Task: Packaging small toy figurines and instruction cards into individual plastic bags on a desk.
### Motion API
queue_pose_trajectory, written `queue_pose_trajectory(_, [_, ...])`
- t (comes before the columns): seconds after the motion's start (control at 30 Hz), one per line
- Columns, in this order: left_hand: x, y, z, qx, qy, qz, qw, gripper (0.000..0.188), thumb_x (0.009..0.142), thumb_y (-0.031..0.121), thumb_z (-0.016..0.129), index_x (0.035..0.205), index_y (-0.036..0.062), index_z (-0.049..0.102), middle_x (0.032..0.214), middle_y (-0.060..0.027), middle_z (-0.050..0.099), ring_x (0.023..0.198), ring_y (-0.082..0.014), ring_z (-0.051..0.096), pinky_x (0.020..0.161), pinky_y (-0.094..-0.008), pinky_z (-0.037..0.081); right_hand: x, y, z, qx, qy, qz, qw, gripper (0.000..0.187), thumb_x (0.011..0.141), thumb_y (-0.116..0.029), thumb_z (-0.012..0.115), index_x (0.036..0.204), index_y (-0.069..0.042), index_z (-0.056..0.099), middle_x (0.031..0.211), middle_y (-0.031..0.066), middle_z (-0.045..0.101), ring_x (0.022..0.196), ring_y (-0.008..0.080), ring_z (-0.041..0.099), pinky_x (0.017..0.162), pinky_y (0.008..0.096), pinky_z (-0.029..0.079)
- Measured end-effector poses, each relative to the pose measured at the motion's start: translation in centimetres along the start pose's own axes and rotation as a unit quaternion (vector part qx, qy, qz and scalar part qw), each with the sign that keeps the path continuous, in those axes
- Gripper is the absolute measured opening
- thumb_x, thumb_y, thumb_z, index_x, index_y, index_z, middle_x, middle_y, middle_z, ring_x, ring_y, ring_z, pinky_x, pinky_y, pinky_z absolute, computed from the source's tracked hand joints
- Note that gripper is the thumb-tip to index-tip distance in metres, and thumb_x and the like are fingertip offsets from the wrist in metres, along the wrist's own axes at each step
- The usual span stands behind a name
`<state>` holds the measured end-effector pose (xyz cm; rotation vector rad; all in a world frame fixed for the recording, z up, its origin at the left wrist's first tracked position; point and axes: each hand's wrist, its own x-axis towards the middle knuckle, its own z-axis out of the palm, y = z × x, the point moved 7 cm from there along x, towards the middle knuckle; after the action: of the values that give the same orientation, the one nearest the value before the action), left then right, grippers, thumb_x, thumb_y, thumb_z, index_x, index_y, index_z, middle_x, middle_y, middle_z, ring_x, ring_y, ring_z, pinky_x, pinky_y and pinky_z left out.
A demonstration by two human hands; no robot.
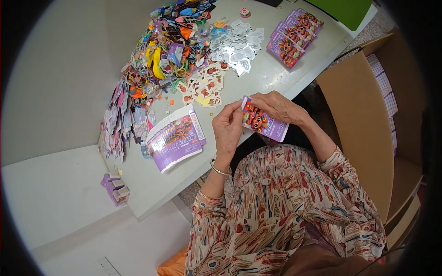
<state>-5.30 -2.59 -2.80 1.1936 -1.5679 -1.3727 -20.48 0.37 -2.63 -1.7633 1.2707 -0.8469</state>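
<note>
Between my two hands, at the table's front edge, is a purple printed packet with red cartoon figures on it. My left hand pinches its left end, a bangle on the wrist. My right hand lies over the upper edge with its fingers bent round it. To the left of my left hand a fanned stack of matching purple packets lies on the table. Beyond my hands are small character cards and a spread of clear and silver sachets.
A large heap of colourful small toys and bands fills the table's far left. More purple packets overlap at the far right, near a green board. An open cardboard box with stacked packs inside stands at my right.
</note>
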Motion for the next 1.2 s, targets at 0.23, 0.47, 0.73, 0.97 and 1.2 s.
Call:
queue_pose_trajectory(0.23, [-1.6,0.9,0.3,0.036,-0.041,0.03,0.998,0.027,0.093,0.004,0.057,0.119,-0.0015,0.064,0.093,-0.0045,0.068,0.081,-0.007,0.058,0.072,-0.0222,0.048,0.0,0.1,0.0,-0.007,0.023,-0.06,0.998,0.028,0.1,-0.021,0.043,0.113,-0.001,0.058,0.094,0.0181,0.063,0.08,0.036,0.062,0.071,0.0403,0.048])
queue_pose_trajectory(0.47, [-2.3,1.0,0.8,-0.04,0.039,0.037,0.998,0.026,0.094,0.005,0.058,0.119,-0.0026,0.063,0.105,-0.0106,0.069,0.093,-0.0099,0.062,0.081,-0.0245,0.049,0.1,0.5,0.0,-0.006,0.034,-0.034,0.999,0.031,0.099,-0.024,0.046,0.111,0.001,0.06,0.09,0.0203,0.065,0.078,0.0374,0.062,0.071,0.0399,0.049])
queue_pose_trajectory(0.73, [-3.2,0.4,0.6,0.045,0.061,0.057,0.995,0.024,0.095,0.007,0.058,0.115,-0.0033,0.064,0.092,-0.0032,0.068,0.081,-0.0056,0.055,0.074,-0.0213,0.046,-0.2,0.0,-0.4,-0.069,0.092,-0.097,0.989,0.024,0.096,-0.014,0.045,0.109,0.002,0.057,0.089,0.0191,0.063,0.073,0.0354,0.061,0.065,0.0399,0.048])
queue_pose_trajectory(0.97, [-0.9,-1.0,-0.4,-0.089,0.03,-0.016,0.995,0.019,0.093,0.007,0.061,0.108,-0.0035,0.068,0.092,-0.0021,0.068,0.079,-0.0046,0.058,0.071,-0.0203,0.049,0.2,0.7,-1.7,-0.077,0.052,0.013,0.996,0.034,0.098,-0.022,0.04,0.116,0.003,0.054,0.094,0.021,0.064,0.079,0.0326,0.063,0.072,0.0373,0.049])
queue_pose_trajectory(1.2, [0.2,-3.7,0.4,-0.445,-0.049,-0.225,0.865,0.028,0.094,0.011,0.057,0.115,-0.0077,0.058,0.106,-0.0168,0.067,0.093,-0.0255,0.068,0.083,-0.0377,0.058,-0.4,-0.8,-2.5,0.081,0.125,-0.073,0.986,0.087,0.078,-0.038,0.073,0.146,-0.008,0.03,0.139,0.0163,0.042,0.121,0.0287,0.05,0.1,0.0394,0.042])
